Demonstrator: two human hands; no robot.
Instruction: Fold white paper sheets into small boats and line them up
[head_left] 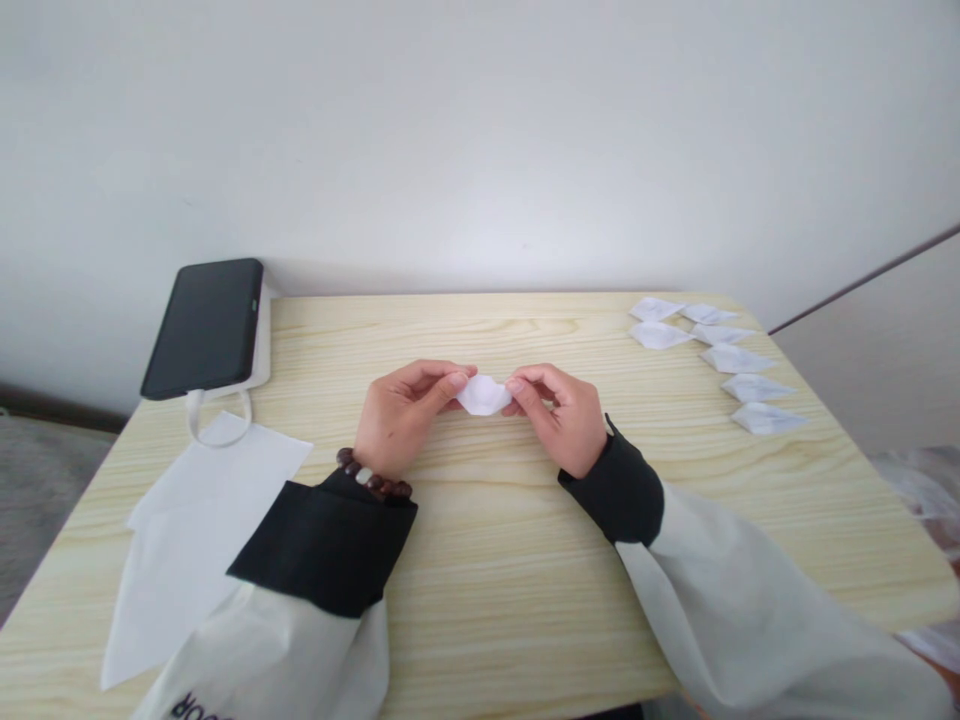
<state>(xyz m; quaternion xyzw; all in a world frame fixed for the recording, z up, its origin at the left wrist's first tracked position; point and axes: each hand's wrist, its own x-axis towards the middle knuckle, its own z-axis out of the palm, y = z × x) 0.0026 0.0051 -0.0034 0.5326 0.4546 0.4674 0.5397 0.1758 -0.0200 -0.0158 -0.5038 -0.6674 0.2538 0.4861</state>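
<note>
A small folded white paper (484, 396) is held between my two hands above the middle of the wooden table. My left hand (405, 412) pinches its left end between thumb and fingers, and a beaded bracelet circles that wrist. On the opposite end, the thumb and fingers of my right hand (556, 412) are closed in a pinch. The middle of the paper shows between the hands, while both its tips are hidden by my fingers.
Several folded paper pieces (739, 358) lie along the table's back right. White sheets (187, 540) rest at the left, partly under my sleeve. A black phone-like device (206, 325) leans on a white block, with a white cable loop (196, 425) below. A wall (480, 150) stands behind.
</note>
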